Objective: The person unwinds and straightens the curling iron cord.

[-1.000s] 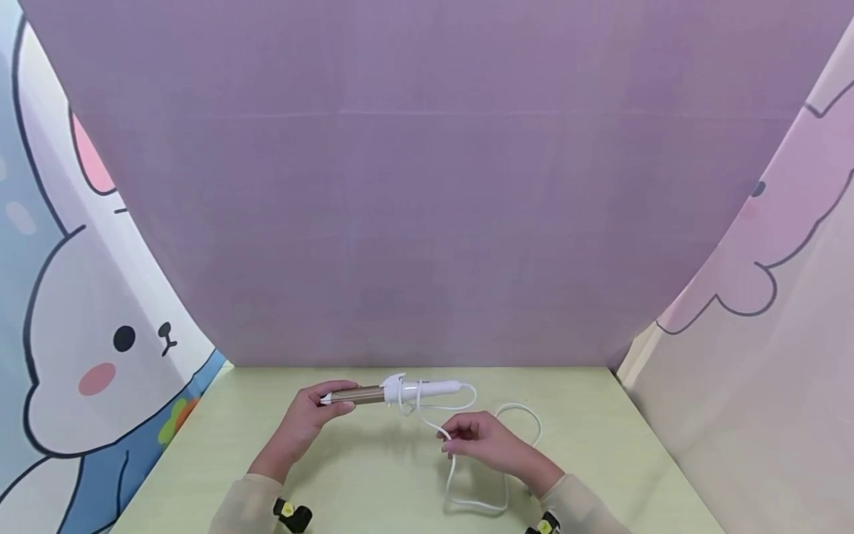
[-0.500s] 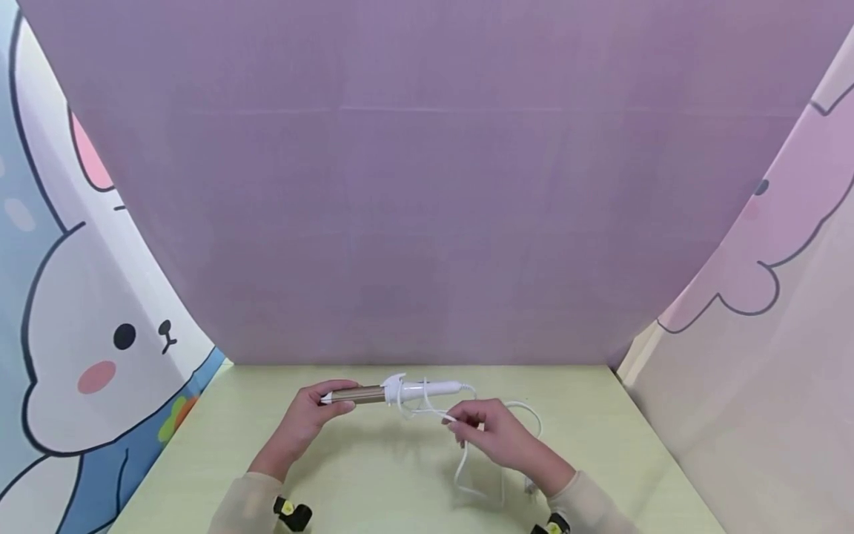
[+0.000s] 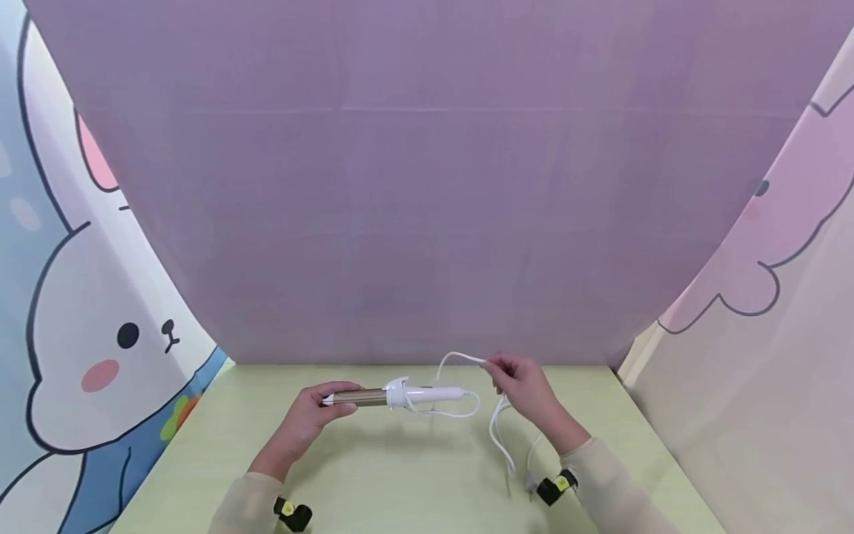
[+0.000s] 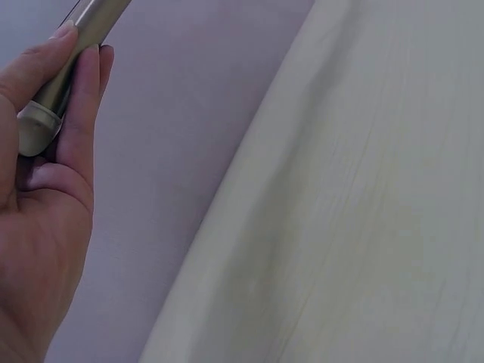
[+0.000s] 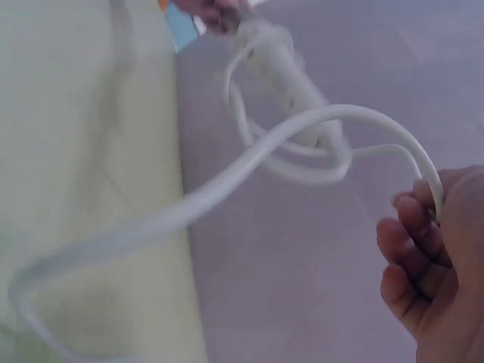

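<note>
A curling iron [image 3: 427,394] with a white handle and a bronze barrel is held level above the table. My left hand [image 3: 310,417] grips the barrel near its white tip, thumb on the near side; the left wrist view shows the barrel [image 4: 89,30] between thumb and fingers. My right hand [image 3: 527,387] pinches the white cord [image 3: 459,356] to the right of the handle and higher. From the handle's end the cord loops back under and around the handle, then rises to my right fingers. More cord hangs below that hand, with the plug [image 3: 531,483] near my wrist.
The pale yellow-green table [image 3: 400,482] lies beneath both hands. A purple backdrop [image 3: 427,222] rises behind its far edge. Printed cartoon panels [image 3: 73,348] flank the sides. Black wrist cameras [image 3: 292,515] sit at both sleeves.
My right hand, pinching the cord, has moved up and to the right. The cord wrapped around the handle is looser, with fewer turns visible. My left hand and the iron stay nearly still.
</note>
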A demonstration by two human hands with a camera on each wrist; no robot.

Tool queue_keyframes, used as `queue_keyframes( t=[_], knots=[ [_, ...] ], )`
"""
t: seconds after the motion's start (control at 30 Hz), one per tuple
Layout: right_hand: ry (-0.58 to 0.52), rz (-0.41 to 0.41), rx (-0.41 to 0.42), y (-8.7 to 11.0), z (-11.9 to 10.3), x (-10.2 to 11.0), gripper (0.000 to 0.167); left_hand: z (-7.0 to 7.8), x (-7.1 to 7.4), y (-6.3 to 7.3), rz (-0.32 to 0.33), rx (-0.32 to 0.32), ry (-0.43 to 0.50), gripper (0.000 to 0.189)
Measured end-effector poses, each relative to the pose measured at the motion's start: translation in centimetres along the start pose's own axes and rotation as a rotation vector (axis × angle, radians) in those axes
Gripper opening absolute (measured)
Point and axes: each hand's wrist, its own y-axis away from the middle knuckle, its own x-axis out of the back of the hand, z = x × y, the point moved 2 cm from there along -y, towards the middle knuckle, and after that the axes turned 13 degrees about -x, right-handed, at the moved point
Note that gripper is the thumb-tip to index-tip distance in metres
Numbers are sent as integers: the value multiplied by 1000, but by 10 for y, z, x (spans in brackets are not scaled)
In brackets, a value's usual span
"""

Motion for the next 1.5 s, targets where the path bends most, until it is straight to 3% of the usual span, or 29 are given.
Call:
queue_keyframes(
  t=[0.17,0.4,0.6,0.9,1.2,1.5],
  knots=[
    [91,-8,-3,-11,28,0,13,1,1,0,-4,-6,16,41],
    [211,-211,8,-6,57,-15,15,3,5,2,43,-19,4,39],
    [280,-362,65,10,58,-29,13,0,3,-2,51,-4,36,39],
    [220,-524,92,28,45,-45,7,1,-1,-6,76,-12,39,43],
    [156,-550,240,42,19,-47,8,-3,0,-6,87,12,12,44],
    [-2,-344,307,37,-8,-24,11,-8,0,-3,78,23,-16,40]
  ],
)
